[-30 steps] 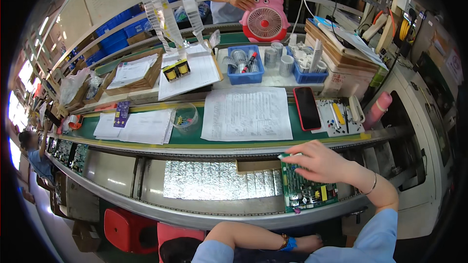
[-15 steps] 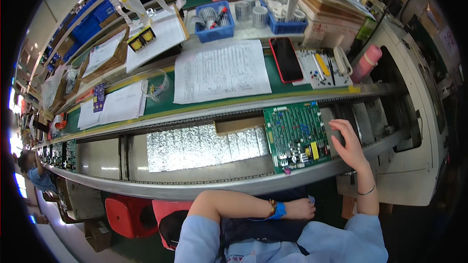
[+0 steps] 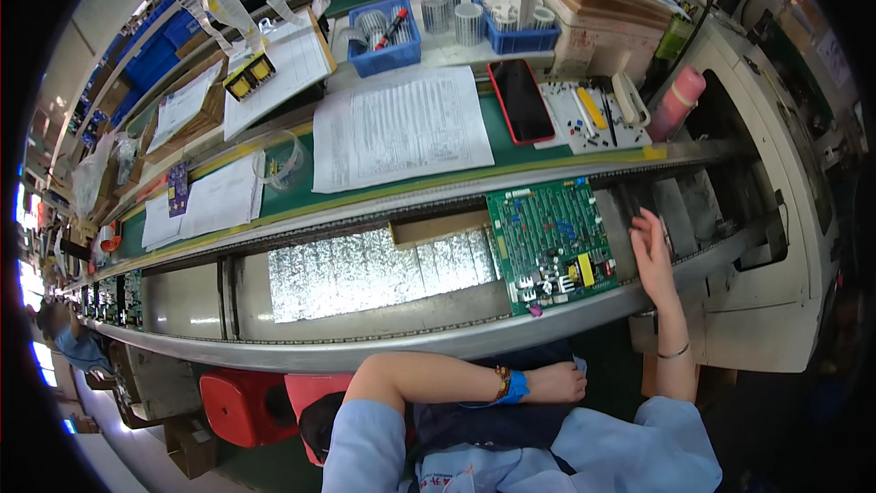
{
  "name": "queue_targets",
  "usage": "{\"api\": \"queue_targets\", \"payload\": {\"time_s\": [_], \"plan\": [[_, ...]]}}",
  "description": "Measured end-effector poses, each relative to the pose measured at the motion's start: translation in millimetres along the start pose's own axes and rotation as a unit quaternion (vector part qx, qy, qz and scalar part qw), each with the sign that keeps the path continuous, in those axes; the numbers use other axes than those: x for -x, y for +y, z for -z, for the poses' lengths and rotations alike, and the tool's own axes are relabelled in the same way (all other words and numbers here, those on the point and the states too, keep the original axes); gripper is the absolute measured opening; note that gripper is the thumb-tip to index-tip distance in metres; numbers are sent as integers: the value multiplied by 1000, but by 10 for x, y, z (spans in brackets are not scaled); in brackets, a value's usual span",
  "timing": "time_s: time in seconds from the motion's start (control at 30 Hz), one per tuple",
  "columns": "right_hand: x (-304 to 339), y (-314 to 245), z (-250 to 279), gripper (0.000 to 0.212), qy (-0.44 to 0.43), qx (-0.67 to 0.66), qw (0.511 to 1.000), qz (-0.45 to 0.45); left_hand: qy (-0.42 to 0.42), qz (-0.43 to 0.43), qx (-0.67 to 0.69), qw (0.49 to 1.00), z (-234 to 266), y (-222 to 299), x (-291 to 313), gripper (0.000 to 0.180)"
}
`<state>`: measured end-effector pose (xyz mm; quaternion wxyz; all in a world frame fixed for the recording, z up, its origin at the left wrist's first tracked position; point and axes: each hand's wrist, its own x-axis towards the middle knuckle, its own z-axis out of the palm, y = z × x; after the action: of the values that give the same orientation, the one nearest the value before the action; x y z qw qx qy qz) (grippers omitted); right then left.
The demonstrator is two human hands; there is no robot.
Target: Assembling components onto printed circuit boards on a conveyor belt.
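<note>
A red-edged phone lies toward twelve o'clock of the green circuit board, which spans the rails. At six, the left hand has its grip curled, contents unclear; at three, the right hand spreads an empty grip.

I see an electronics assembly workshop: conveyor, populated circuit board towards three o'clock, more circuit boards towards nine.

Left hand curled, right hand extended, fingers slightly bent
</note>
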<state>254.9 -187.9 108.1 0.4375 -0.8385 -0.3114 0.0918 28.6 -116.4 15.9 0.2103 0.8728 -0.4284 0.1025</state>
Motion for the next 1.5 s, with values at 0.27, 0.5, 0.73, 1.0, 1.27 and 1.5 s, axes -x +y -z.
{"api": "queue_targets", "payload": {"time_s": [0.27,0.5,0.73,1.0,1.27,1.5], "plan": [[-28,51,-213,51,-69,-93,991,-60,-9,-1,24,1000,-244,-58,59,7],[16,-19,-166,50,-50,-19,998,-21,4,-4,51,999,-347,-77,18,17],[21,-143,-249,51,-93,-30,995,2,34,17,110,993,-75,-86,33,17],[57,-374,-429,54,-144,-73,987,3,-28,29,103,994,68,-59,36,17],[135,-476,-740,59,-220,-121,968,4,-5,2,31,1000,-273,-82,40,15],[162,-706,-915,62,-264,-113,957,27,25,5,12,1000,-282,-49,68,18]]}}
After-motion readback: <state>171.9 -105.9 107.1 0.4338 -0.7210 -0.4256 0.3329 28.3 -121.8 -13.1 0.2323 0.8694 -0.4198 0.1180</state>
